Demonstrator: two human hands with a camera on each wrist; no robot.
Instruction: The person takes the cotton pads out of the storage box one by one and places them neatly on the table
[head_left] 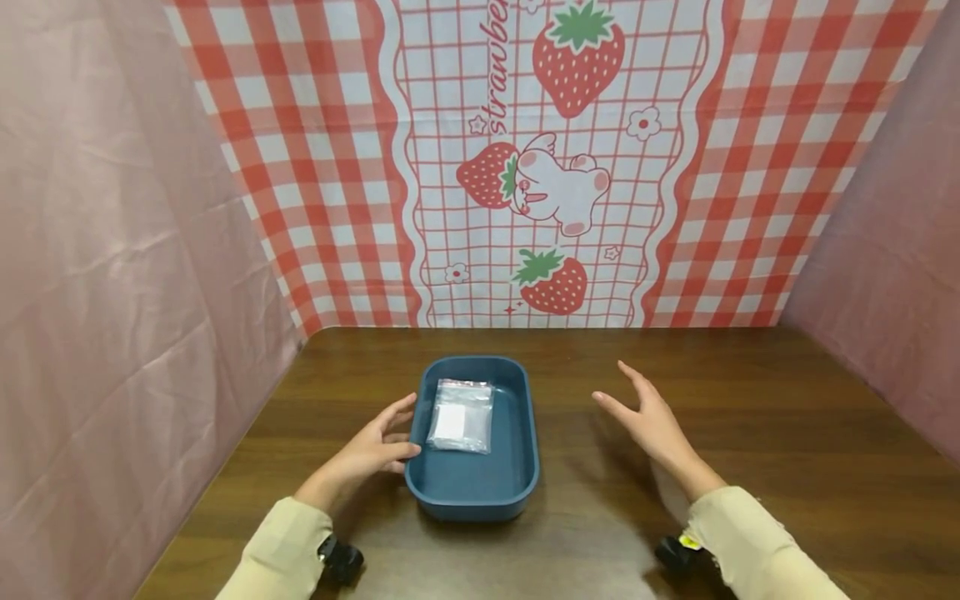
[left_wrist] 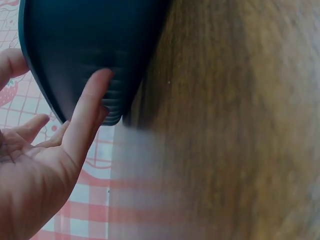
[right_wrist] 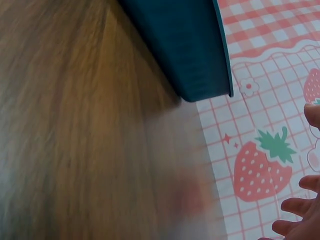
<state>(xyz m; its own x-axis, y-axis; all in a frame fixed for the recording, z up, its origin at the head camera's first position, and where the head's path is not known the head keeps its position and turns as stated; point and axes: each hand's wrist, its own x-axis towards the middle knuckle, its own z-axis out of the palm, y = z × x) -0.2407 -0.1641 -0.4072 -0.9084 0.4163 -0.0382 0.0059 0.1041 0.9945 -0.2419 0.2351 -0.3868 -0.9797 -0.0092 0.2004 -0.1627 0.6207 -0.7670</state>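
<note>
A dark blue rectangular bin [head_left: 474, 488] with rounded corners rests on the wooden table. Inside it, toward the back left, lies a flat clear plastic bag [head_left: 472, 425] with a white patch. At the bin's left side is my left hand [head_left: 375, 446], fingers spread, thumb and fingertips right at the wall and rim. In the left wrist view one extended finger [left_wrist: 92, 95] overlaps the bin's ribbed outer wall [left_wrist: 75, 45]. My right hand [head_left: 652, 421] hovers right of the bin, apart from it, thumb and fingers spread with nothing between them.
Behind the brown table [head_left: 750, 417] hangs a red-and-white checked cloth [head_left: 337, 167] with strawberry prints. Pink curtains [head_left: 112, 292] close off both sides. Each wrist carries a small black camera [head_left: 341, 560].
</note>
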